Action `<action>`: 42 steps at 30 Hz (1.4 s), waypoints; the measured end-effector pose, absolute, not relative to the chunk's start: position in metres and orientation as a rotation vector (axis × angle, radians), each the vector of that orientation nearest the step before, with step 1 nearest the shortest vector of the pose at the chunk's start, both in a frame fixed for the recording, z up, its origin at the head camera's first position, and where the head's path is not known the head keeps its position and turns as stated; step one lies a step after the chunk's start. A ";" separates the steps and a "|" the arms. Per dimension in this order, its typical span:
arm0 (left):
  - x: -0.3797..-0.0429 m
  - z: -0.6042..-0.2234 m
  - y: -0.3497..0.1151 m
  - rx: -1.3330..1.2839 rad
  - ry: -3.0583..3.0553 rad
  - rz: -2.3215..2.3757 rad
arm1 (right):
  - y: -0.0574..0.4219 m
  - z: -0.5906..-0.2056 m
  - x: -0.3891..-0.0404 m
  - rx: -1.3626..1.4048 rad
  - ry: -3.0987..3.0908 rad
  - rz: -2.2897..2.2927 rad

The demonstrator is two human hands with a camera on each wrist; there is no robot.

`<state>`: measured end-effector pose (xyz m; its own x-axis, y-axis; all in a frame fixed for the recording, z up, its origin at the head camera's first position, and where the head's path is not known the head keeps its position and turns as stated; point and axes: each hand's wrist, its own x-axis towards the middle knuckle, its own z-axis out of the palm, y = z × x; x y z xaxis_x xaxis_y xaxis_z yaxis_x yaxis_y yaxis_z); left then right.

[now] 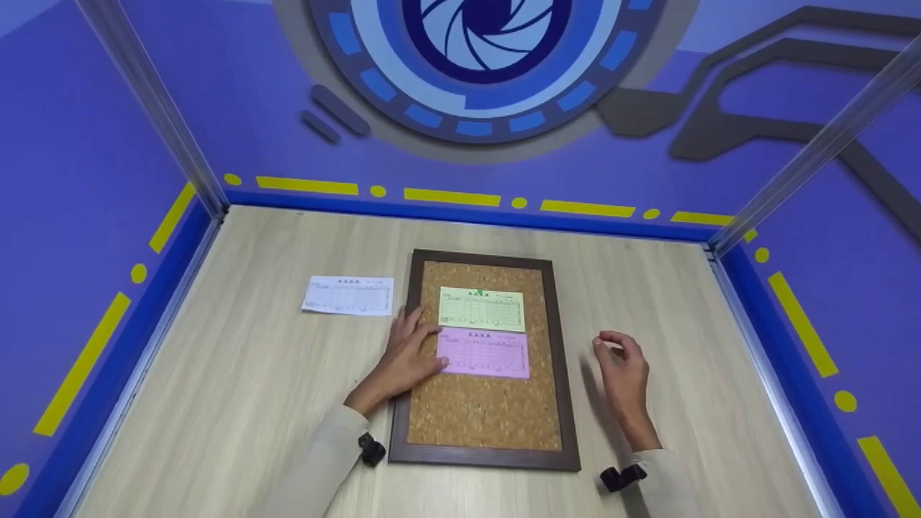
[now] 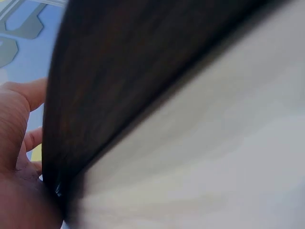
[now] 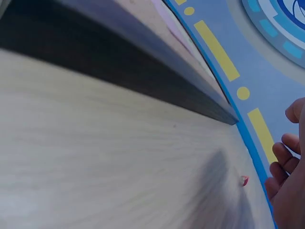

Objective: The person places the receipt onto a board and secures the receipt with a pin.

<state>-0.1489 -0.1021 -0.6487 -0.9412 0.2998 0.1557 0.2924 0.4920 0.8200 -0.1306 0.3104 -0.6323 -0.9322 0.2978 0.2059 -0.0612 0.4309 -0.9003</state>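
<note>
Pink slip (image 1: 483, 355) on the corkboard (image 1: 483, 421)
Left hand (image 1: 409, 357), fingers spread, steadies its left edge, presumably for alignment; right hand (image 1: 624, 370), loosely curled, seemingly empty, hovers beyond the corkboard's right edge.

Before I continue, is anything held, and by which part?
No grip shows: the left hand rests on the left edge of the pink slip; nothing shows in the right hand.

3 slips (image 1: 489, 354) carry print too small to read; a red speck (image 3: 245, 181) may be a pin.
</note>
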 end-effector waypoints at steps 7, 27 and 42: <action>-0.150 -0.648 -0.104 0.515 2.696 1.430 | 0.315 -0.642 -0.135 -0.237 -2.398 1.397; -0.149 -0.649 -0.103 0.494 2.722 1.344 | 0.329 -0.661 -0.148 -0.266 -2.434 1.335; -0.151 -0.651 -0.103 0.504 2.729 1.348 | 0.340 -0.664 -0.158 -0.187 -2.474 1.381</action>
